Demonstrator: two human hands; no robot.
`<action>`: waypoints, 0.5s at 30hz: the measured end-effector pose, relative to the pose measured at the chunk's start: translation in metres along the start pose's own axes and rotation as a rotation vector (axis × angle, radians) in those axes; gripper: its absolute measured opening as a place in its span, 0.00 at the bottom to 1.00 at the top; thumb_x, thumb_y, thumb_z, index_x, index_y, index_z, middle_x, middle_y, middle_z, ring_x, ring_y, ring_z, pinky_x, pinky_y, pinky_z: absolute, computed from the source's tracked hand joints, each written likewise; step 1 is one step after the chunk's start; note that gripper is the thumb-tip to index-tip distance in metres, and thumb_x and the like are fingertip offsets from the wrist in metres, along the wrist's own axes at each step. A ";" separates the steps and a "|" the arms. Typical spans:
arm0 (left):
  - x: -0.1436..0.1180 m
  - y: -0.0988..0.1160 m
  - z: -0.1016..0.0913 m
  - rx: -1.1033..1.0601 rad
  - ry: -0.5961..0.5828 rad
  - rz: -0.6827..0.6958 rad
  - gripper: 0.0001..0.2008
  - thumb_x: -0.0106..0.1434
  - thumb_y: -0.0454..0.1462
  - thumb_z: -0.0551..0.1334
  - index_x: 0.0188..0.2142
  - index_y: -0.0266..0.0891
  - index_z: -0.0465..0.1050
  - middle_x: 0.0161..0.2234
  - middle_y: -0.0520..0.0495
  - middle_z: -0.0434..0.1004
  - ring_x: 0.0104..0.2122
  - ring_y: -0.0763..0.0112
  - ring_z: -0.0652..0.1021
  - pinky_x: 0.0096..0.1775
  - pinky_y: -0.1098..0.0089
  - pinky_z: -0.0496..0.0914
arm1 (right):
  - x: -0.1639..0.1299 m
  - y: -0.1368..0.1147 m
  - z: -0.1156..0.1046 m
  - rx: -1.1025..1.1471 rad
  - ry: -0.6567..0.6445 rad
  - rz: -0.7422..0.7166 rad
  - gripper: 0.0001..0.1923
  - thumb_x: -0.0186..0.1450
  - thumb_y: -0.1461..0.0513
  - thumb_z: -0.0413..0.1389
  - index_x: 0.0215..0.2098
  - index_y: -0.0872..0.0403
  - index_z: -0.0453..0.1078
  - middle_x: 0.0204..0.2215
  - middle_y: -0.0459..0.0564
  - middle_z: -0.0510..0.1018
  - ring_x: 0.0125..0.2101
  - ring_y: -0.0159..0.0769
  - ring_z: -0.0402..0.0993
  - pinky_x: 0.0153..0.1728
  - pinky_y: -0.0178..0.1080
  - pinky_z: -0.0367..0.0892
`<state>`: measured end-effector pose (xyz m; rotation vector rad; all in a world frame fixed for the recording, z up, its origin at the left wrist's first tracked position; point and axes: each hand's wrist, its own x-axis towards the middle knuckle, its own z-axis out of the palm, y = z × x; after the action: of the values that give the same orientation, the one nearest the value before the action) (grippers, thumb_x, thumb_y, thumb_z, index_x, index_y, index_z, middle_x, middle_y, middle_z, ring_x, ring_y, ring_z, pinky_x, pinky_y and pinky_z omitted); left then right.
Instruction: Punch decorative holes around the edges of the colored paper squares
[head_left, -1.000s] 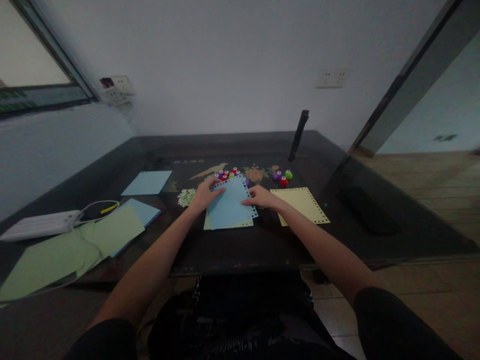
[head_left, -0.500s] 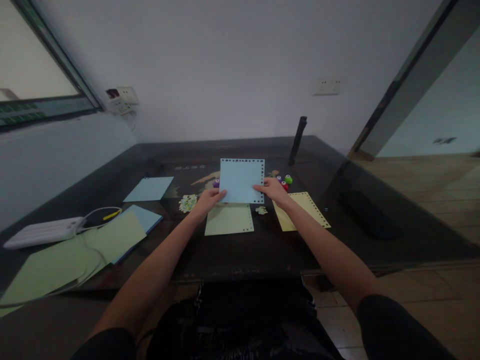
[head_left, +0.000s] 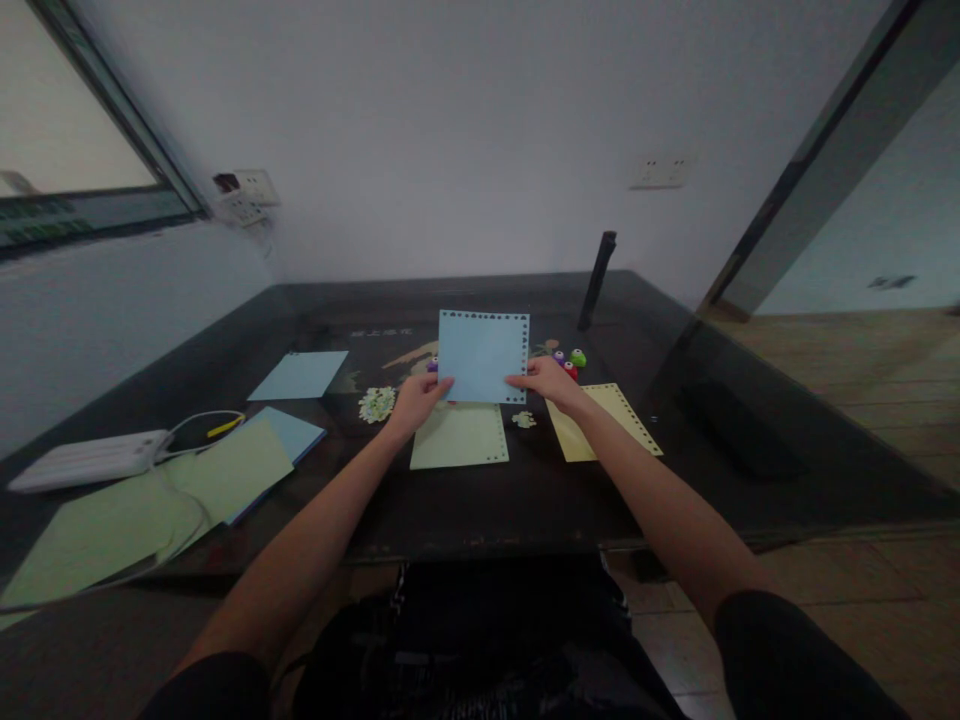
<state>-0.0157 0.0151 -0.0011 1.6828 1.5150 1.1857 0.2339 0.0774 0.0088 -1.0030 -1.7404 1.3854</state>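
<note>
**A:** What carries everything?

**B:** A dark glossy table point(head_left: 525, 500) that runs to the wall. Toward its left edge lie big pale green sheets point(head_left: 150, 505), overlapping, with a blue sheet point(head_left: 296, 432) tucked under them and a white power strip point(head_left: 86, 458) with its cable beside them. Another blue sheet point(head_left: 300, 374) lies flat further back on the left.

**A:** And in the middle?

**B:** A green punched sheet point(head_left: 459, 437) lies flat near the front edge; a yellow punched sheet point(head_left: 607, 420) lies to its right, partly under the right forearm.

**A:** What do the hands have?

**B:** Both pinch one blue punched card point(head_left: 482, 355), held upright above the green sheet, clear of the table. The left hand point(head_left: 416, 402) grips its lower left corner, the right hand point(head_left: 551, 382) its lower right corner, fingers closed on the paper's edge.

**A:** Smaller things?

**B:** A dark upright stick point(head_left: 598, 280) toward the back right. Little coloured punches point(head_left: 570, 360) sit just behind the right hand; more are hidden behind the card. Paper cut-outs point(head_left: 375, 403) lie just left of the left hand.
</note>
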 end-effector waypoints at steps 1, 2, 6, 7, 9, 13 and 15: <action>-0.001 0.002 0.000 0.021 0.004 0.014 0.18 0.57 0.48 0.59 0.28 0.34 0.76 0.23 0.46 0.77 0.25 0.66 0.75 0.29 0.70 0.66 | 0.000 0.000 0.001 -0.007 0.001 0.009 0.08 0.52 0.61 0.63 0.29 0.58 0.75 0.30 0.53 0.80 0.28 0.33 0.74 0.33 0.38 0.70; -0.001 0.004 0.000 0.029 0.002 0.025 0.18 0.57 0.48 0.59 0.28 0.34 0.75 0.23 0.47 0.77 0.25 0.66 0.75 0.29 0.70 0.66 | -0.001 0.000 0.001 -0.022 0.005 0.018 0.08 0.52 0.61 0.63 0.29 0.58 0.75 0.30 0.53 0.80 0.28 0.33 0.73 0.32 0.37 0.69; -0.001 0.011 0.002 -0.030 -0.001 0.078 0.17 0.59 0.47 0.57 0.26 0.35 0.74 0.24 0.47 0.77 0.26 0.67 0.75 0.31 0.69 0.68 | -0.008 -0.004 -0.004 -0.095 0.080 0.031 0.07 0.53 0.62 0.62 0.28 0.59 0.74 0.28 0.53 0.79 0.25 0.32 0.71 0.27 0.35 0.66; 0.000 0.012 0.003 -0.063 0.010 0.092 0.17 0.60 0.47 0.56 0.27 0.35 0.74 0.24 0.47 0.77 0.27 0.68 0.76 0.33 0.69 0.69 | -0.011 -0.005 -0.009 -0.106 0.112 0.025 0.07 0.53 0.61 0.61 0.28 0.59 0.74 0.27 0.53 0.79 0.24 0.31 0.70 0.25 0.34 0.65; 0.005 0.012 0.004 -0.131 0.033 0.107 0.16 0.61 0.46 0.56 0.31 0.35 0.74 0.27 0.46 0.78 0.28 0.68 0.77 0.36 0.68 0.70 | -0.017 -0.008 -0.021 -0.128 0.188 0.006 0.08 0.53 0.60 0.61 0.27 0.60 0.74 0.24 0.51 0.77 0.20 0.29 0.67 0.20 0.32 0.60; 0.022 0.005 0.004 -0.095 0.061 0.122 0.10 0.59 0.39 0.58 0.36 0.35 0.73 0.32 0.45 0.79 0.33 0.68 0.78 0.40 0.67 0.70 | -0.030 -0.006 -0.047 -0.127 0.332 0.000 0.11 0.51 0.59 0.62 0.24 0.60 0.72 0.19 0.49 0.74 0.17 0.26 0.62 0.17 0.32 0.55; 0.031 0.002 0.006 0.052 0.111 0.141 0.08 0.58 0.36 0.59 0.36 0.36 0.74 0.34 0.44 0.79 0.35 0.66 0.77 0.41 0.66 0.70 | -0.034 -0.003 -0.054 -0.079 0.396 0.019 0.11 0.51 0.59 0.62 0.24 0.60 0.71 0.19 0.49 0.74 0.16 0.26 0.62 0.16 0.31 0.55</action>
<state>-0.0110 0.0455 0.0049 1.8105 1.5250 1.3434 0.2966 0.0711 0.0204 -1.2445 -1.4996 1.0480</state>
